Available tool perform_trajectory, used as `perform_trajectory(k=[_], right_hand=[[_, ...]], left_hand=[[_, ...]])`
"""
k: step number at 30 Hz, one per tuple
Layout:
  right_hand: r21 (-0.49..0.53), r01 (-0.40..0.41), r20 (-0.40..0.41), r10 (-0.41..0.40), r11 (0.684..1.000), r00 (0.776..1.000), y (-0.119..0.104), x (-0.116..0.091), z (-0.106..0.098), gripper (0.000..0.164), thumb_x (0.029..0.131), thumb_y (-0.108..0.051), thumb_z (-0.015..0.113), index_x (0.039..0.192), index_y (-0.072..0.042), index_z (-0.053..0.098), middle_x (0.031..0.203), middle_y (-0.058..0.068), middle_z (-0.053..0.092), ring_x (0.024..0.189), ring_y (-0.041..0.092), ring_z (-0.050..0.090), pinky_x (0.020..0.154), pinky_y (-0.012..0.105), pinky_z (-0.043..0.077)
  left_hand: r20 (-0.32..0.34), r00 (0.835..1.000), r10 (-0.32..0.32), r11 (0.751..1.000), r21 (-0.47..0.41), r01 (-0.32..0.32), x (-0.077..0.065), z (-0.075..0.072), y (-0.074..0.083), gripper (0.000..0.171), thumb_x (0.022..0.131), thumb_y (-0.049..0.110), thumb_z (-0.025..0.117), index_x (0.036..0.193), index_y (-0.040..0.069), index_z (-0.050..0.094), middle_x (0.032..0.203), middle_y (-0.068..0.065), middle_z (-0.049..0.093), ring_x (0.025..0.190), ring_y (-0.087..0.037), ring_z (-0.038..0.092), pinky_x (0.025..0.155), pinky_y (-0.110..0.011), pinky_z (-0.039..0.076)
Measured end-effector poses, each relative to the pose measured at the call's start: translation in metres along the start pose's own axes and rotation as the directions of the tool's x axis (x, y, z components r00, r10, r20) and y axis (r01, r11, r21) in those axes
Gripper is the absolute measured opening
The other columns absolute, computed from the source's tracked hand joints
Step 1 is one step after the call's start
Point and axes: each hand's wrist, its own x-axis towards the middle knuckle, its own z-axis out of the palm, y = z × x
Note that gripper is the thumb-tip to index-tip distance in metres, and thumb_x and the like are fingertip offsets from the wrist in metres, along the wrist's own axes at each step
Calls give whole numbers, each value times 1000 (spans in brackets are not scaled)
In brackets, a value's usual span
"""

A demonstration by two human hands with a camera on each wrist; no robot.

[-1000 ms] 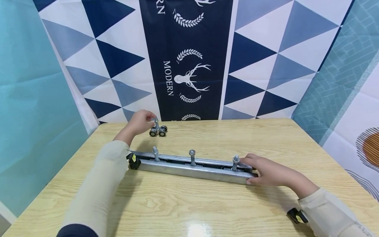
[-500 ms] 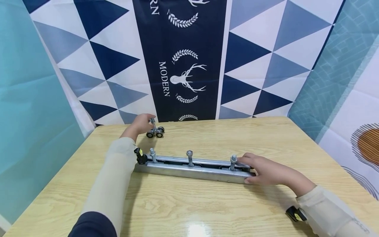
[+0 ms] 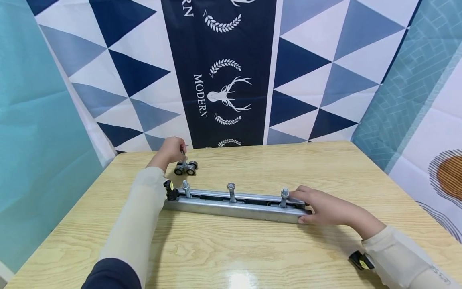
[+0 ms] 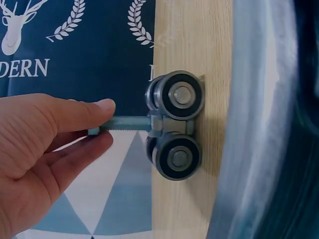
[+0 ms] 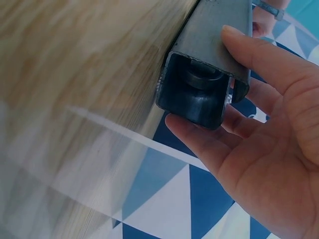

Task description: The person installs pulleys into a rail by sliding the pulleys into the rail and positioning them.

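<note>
Far back on the left, my left hand (image 3: 169,151) pinches the bolt end of a small four-wheeled roller trolley (image 3: 185,167). In the left wrist view, thumb and fingers hold the tip of its threaded bolt (image 4: 132,123), and the black-ringed wheels (image 4: 179,157) are close to the tabletop. A metal channel rail (image 3: 234,211) lies across the table, slot upward. Three bolts stand up from the slot, the middle one (image 3: 232,193) among them. My right hand (image 3: 326,206) grips the rail's right end, thumb on the near side. A wheel (image 5: 202,77) shows inside the open rail end.
The wooden table (image 3: 223,249) meets a patterned cloth backdrop (image 3: 223,80) at its far edge. My left sleeve (image 3: 135,216) and the black wrist camera (image 3: 171,190) cover the rail's left end.
The trolley has come slightly nearer the rail, its bolt now leaning away. My left forearm has swung right, over the rail's left end. My right hand keeps its hold on the rail.
</note>
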Motion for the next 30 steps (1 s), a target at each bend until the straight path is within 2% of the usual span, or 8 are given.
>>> perform_trajectory(k=[3,8,10,11,17,24,30], right_hand=[[2,4,-1,-4,1000,1000,0,0,-1,61,86,-22,75,135,4,51,123,15,54,101,21,57,79,40,51],[4,9,-6,-9,1000,1000,0,-1,-1,61,86,-22,75,135,4,52,122,14,54,98,18,56,76,38,50],[5,13,-7,-13,1000,1000,0,-1,-1,60,86,-22,75,135,3,52,122,13,54,98,19,56,76,38,50],[5,13,-7,-13,1000,1000,0,-1,-1,60,86,-22,75,135,3,52,122,13,54,99,20,57,77,39,50],[2,-1,-5,1,1000,1000,-1,-1,1,60,86,-21,75,136,2,52,124,12,54,106,23,57,84,43,50],[3,7,-3,-7,1000,1000,-1,0,0,60,85,-21,76,135,2,52,121,11,54,98,18,56,78,39,50],[-10,-12,-8,11,1000,1000,2,-1,1,61,85,-21,76,136,3,52,124,15,54,104,22,57,82,42,51]], left_hand=[[35,999,13,1000,5,-13,-3,-4,1,11,78,1,75,75,5,65,76,-7,62,78,-27,57,82,-45,48],[52,996,76,997,29,-77,-12,-10,-1,8,77,0,69,73,7,72,77,-5,66,75,-23,59,75,-41,52],[48,995,83,996,42,-85,-15,-11,-4,10,76,0,68,71,7,72,76,-5,67,73,-23,60,74,-41,52],[60,996,66,997,44,-69,-15,-11,-5,10,77,0,68,72,7,73,78,-6,68,75,-24,60,77,-42,52],[27,997,76,994,77,-78,-26,-16,-14,8,78,0,69,81,3,76,85,-8,70,82,-27,64,80,-45,53],[-10,997,82,994,79,-81,-38,-34,-22,14,82,-1,67,91,-1,77,94,-16,71,87,-33,66,79,-47,53],[-56,996,75,990,121,-67,-51,-50,-32,16,80,-2,64,90,-2,77,93,-17,72,85,-34,65,75,-47,52]])
